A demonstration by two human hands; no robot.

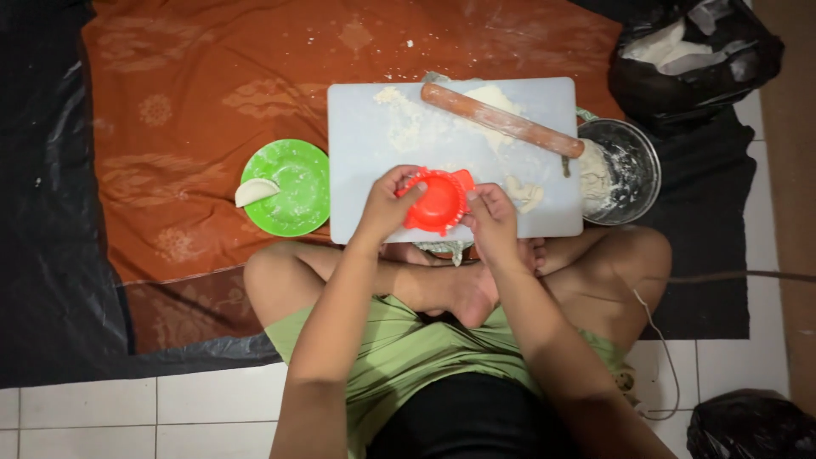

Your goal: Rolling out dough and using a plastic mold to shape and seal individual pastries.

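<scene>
A red plastic dumpling press (439, 201), round with a wavy rim, sits at the near edge of a pale blue cutting board (365, 136), held between both hands. The left hand (388, 202) grips its left rim, fingers curled over the top and thumb pressed against the side; the right hand (491, 212) clasps the right rim the same way, fingers closed around the edge. The press overlaps the board's front border, just above the person's crossed legs. On the board's far side a wooden rolling pin (501, 120) lies on a slant across a patch of flour and dough (476, 98), its right end reaching over the board's right edge toward a metal bowl (633, 170) that touches that edge and is smeared with dough inside. A small scrap of dough (525, 194) lies just right of the right hand. The left half of the board is bare apart from flour dust. Left of the board, apart from it, stands a green plate (297, 191) with one folded dumpling (254, 191) resting on its left rim. All of this lies on an orange patterned cloth (187, 102), spread over black plastic sheeting (42, 212) on a white tiled floor (187, 416). A black bag (688, 59) sits at the far right corner.
</scene>
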